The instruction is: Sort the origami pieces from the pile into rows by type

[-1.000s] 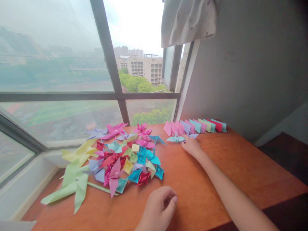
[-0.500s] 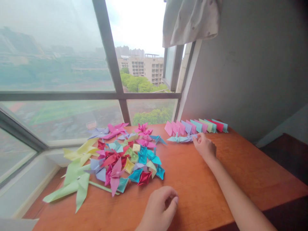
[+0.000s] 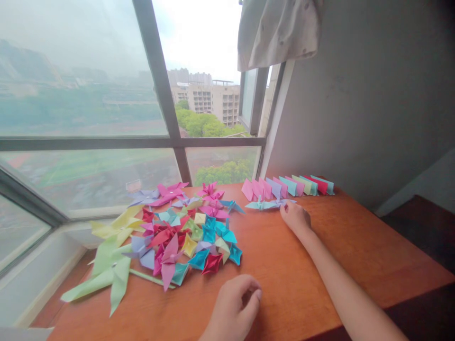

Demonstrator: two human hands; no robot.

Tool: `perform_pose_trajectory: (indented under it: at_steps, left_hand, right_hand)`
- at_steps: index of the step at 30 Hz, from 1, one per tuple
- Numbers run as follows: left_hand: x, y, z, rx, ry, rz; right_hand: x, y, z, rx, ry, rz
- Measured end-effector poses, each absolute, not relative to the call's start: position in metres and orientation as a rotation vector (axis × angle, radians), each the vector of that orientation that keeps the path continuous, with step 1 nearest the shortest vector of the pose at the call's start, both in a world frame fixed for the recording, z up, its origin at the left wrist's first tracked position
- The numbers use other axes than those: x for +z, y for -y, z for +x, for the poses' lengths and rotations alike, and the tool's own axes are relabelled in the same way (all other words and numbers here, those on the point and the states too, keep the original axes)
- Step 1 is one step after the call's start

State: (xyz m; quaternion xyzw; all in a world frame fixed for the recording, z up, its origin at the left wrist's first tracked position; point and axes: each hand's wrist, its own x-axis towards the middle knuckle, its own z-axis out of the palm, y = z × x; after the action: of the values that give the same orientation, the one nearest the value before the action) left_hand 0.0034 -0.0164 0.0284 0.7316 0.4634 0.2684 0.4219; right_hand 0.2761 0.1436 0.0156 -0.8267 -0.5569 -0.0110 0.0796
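Note:
My right hand (image 3: 295, 218) is at the far side of the table, its fingertips closed at the near edge of a lavender paper crane (image 3: 276, 203). The fingers cover part of that crane, and one pale tip shows beyond them. Touching or nearly touching it on the left is a light blue paper crane (image 3: 260, 204). Nearer to me, my left hand (image 3: 235, 303) rests on the table, loosely curled with nothing in it. Behind the cranes stands a row of folded paper pieces (image 3: 292, 186) in pink, lavender, blue, green and red.
On the left of the wooden table (image 3: 284, 274) lies a crowded pile of folded paper (image 3: 174, 237), with small boxes and cranes. Green pinwheels (image 3: 113, 267) and a yellow pinwheel (image 3: 122, 227) lie at its left edge. A window (image 3: 174, 137) stands behind, and a grey wall (image 3: 355, 104) rises at right.
My right hand has shifted slightly left and toward me, lower against the lavender crane. My left hand stays in place. The whole view has drifted a little.

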Motion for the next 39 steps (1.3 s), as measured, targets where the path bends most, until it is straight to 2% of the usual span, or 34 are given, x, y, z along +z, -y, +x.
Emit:
perform_pose_trajectory:
  at_steps: [29, 35, 39]
  left_hand:
    - [0.03, 0.018, 0.003, 0.76, -1.14, 1.763]
    - [0.046, 0.022, -0.021, 0.901, -1.2, 1.812]
    - [0.055, 0.02, -0.066, 1.001, -1.44, 1.876]
  right_hand:
    - [0.032, -0.119, 0.277, 0.074, 1.557, -2.45]
    - [0.013, -0.078, 0.255, 0.217, 1.699, -2.239]
    - [-0.004, -0.052, 0.237, 0.305, 1.793, -2.107]
